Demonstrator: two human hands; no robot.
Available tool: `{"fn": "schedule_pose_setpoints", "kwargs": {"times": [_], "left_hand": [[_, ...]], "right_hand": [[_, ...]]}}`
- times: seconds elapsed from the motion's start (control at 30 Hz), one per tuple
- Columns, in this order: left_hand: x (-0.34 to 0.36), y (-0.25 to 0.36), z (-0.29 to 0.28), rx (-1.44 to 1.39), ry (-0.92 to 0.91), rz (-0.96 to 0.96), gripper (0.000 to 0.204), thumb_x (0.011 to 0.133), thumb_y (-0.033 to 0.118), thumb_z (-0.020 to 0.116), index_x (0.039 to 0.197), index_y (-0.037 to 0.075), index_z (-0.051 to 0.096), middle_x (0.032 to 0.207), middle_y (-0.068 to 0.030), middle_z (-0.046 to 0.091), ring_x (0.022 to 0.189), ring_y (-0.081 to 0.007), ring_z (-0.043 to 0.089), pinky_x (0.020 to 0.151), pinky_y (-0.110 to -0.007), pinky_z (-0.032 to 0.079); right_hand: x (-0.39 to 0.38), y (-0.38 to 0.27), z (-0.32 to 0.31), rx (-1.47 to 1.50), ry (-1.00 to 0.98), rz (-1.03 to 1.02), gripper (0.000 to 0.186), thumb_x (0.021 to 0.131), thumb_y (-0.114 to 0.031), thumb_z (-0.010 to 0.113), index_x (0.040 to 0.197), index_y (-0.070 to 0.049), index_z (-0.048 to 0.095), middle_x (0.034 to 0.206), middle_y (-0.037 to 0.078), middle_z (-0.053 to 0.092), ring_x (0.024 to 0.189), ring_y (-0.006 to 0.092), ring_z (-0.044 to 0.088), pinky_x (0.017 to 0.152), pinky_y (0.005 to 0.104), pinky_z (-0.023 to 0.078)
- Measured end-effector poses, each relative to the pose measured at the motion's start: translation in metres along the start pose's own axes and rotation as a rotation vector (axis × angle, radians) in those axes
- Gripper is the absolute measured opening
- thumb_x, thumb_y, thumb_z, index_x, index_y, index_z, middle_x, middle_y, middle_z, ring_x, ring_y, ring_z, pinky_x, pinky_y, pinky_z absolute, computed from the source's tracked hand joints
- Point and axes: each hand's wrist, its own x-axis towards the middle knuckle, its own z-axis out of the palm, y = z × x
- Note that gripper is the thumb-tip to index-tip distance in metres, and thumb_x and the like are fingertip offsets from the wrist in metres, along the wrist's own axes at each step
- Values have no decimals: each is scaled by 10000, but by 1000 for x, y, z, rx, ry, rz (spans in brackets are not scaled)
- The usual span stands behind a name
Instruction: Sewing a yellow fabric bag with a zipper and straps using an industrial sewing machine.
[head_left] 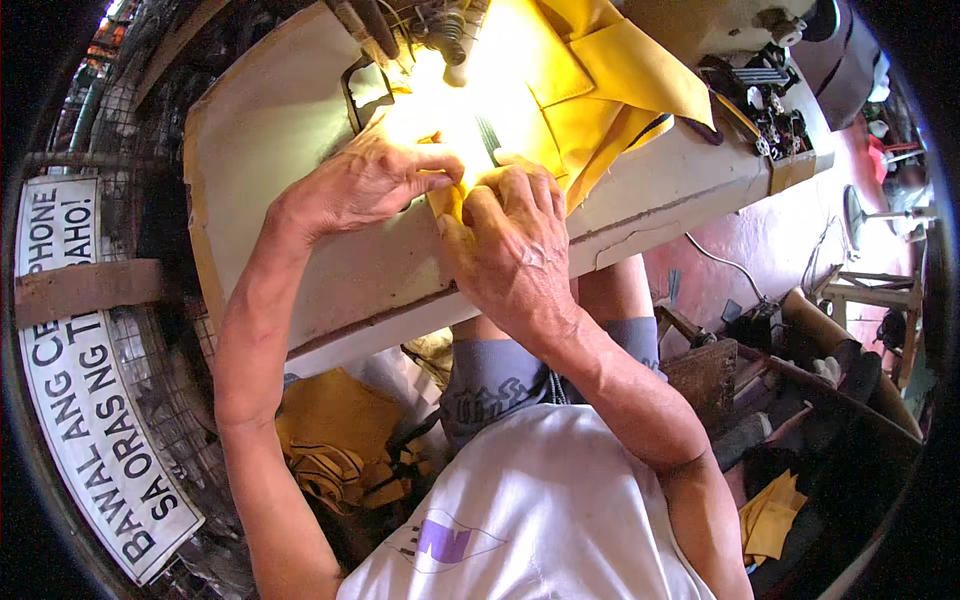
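A large piece of yellow leather-like material (625, 85) lies folded over the worktable, beneath the head of a sewing machine (445, 35). My left hand (355, 185) pinches the near left edge of the material, thumb against fingertips, just in front of the machine's needle area. Beside it my right hand (515, 235) is closed over the same edge, its fingers curled and thumb pressed along a narrow yellow strip. A dark strip (488, 138), perhaps a zipper, runs along the material above my right fingers. Bright lamp glare hides the needle and the stitching spot.
The white worktable (330, 285) has a worn front edge. A tray of small metal parts (775, 115) sits at its right end. Yellow pieces (340, 430) are piled below at left, and more yellow scraps (772, 515) lie at lower right. A wire-mesh partition with a sign (95, 380) stands left.
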Motion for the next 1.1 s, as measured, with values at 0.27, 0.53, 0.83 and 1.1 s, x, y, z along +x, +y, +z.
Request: {"fn": "schedule_pose_setpoints", "kwargs": {"times": [0.27,0.53,0.83,1.1], "left_hand": [[-2,-3,11,22,72,72,184,961,165,584,1112,69,628,979,-161,656,921,-334,645,807,-416,508],[-18,17,44,366,545,165,172,802,89,666,971,58,667,1091,-96,602,980,-305,598,877,-426,488],[-43,51,56,380,419,46,512,825,251,682,1237,-37,583,1195,-182,543,1093,-355,549,996,-449,449],[-34,68,74,352,488,-172,490,855,222,669,1260,-32,561,1276,-200,529,1135,-407,531,1025,-487,425]], "right_hand": [[-1,5,-2,54,24,-18,197,817,-167,691,870,21,660,1035,177,566,1112,390,509,1004,501,384],[-1,8,-4,116,-52,16,236,824,-201,679,885,25,651,1081,171,571,1185,393,484,1032,496,371],[-2,13,-6,113,-77,-14,181,829,-136,627,914,23,641,1095,194,556,1213,401,461,1041,504,360],[7,40,-30,179,-168,-196,190,841,-63,595,1030,-48,587,1058,178,581,1065,381,545,938,467,421]]}}
